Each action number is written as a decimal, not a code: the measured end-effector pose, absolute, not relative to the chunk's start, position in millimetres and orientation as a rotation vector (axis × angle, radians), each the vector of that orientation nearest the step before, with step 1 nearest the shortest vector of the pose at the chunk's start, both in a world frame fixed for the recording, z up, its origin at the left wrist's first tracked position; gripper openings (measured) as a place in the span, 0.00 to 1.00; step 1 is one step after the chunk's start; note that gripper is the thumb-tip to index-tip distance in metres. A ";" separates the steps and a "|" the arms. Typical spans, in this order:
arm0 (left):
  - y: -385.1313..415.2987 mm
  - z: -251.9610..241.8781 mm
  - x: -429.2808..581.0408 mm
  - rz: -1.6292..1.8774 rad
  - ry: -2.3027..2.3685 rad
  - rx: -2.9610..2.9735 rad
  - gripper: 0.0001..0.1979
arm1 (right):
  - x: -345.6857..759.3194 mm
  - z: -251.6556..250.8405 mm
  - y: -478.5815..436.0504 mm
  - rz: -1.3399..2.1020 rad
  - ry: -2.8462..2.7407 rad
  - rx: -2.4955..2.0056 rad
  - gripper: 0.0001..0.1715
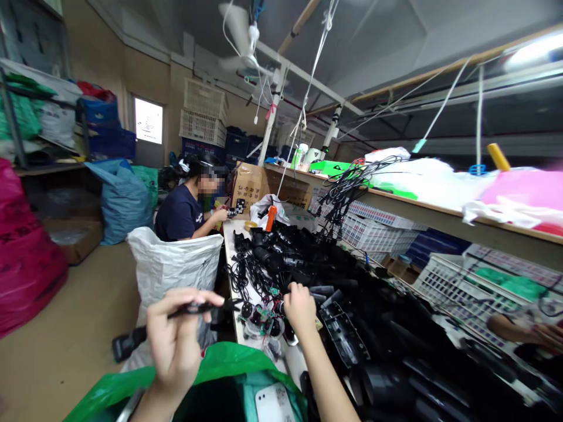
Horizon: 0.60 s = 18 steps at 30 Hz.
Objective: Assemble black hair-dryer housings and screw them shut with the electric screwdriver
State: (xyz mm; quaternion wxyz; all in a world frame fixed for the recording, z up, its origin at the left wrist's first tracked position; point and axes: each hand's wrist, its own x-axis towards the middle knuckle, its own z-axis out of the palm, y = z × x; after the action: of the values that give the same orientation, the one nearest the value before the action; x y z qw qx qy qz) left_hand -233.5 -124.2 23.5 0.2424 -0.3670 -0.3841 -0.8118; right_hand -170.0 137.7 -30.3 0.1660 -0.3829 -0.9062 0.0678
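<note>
My left hand [173, 334] is raised at the near left of the table, fingers closed around a long, thin black piece [200, 307] with a narrow forked tip. A thicker black part [128, 344] shows behind the wrist; whether it belongs to the same piece I cannot tell. My right hand [299, 308] is over the table with fingers curled down at the edge of a heap of small round black motors [259, 325] with green circuit boards and thin wires. What those fingers grip, if anything, is hidden. Black cables [250, 272] lie just beyond.
Black plastic housings [352, 293] cover much of the table. A green bag [229, 358] and a white phone [273, 404] are at my lap. A white sack [176, 264] stands left, near a seated co-worker [182, 211]. Another person's hand [548, 340] appears far right, near white crates [457, 293].
</note>
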 end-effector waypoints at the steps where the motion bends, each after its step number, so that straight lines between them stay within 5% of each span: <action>1: -118.3 33.1 -242.0 -2.216 -1.036 -1.019 0.07 | -177.9 -36.2 134.9 0.170 -2.646 -1.046 0.18; 9: -90.4 99.2 -286.1 -2.175 -0.968 -1.089 0.06 | -189.8 -71.6 137.3 -0.027 -2.786 -0.922 0.20; 18: -97.0 73.7 -298.1 -2.155 -1.032 -1.004 0.09 | -205.0 -45.1 165.4 0.104 -3.076 -0.536 0.19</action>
State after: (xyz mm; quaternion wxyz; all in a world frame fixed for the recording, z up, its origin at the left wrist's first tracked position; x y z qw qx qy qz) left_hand -298.1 -97.0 73.7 0.2717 -0.3730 -0.3831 -0.8002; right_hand -205.0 165.4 -45.1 0.0086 -0.1716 -0.9846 0.0334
